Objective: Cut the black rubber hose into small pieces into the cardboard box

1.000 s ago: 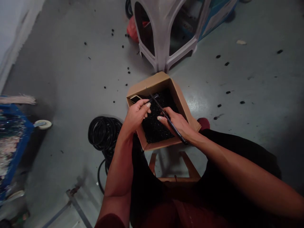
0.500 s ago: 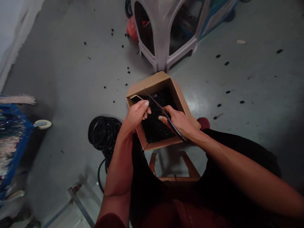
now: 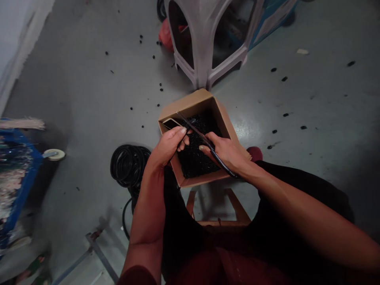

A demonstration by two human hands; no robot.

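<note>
A brown cardboard box [image 3: 196,101] rests on a wooden stool, holding a heap of small black rubber pieces [image 3: 197,162]. Over it, my right hand [image 3: 225,152] is closed around a long, slim black tube or tool [image 3: 218,158], whose thin tip reaches past the box's far left corner. My left hand [image 3: 166,148] is curled just left of that strip, above the box's near left wall. Its fingers nearly meet the strip, and whatever they may hold is hidden. A flat, dark, tan-edged object [image 3: 171,122] lies in the box's left corner.
A coil of black tubing [image 3: 129,166] lies on the floor left of the box. Small black bits are scattered across the grey floor. A white plastic stool [image 3: 204,39] stands beyond the box, with a blue crate [image 3: 18,174] at far left.
The thin strip has swung slightly, its tip moving left. My left hand's fingers have curled in more, and the view has shifted a little.
</note>
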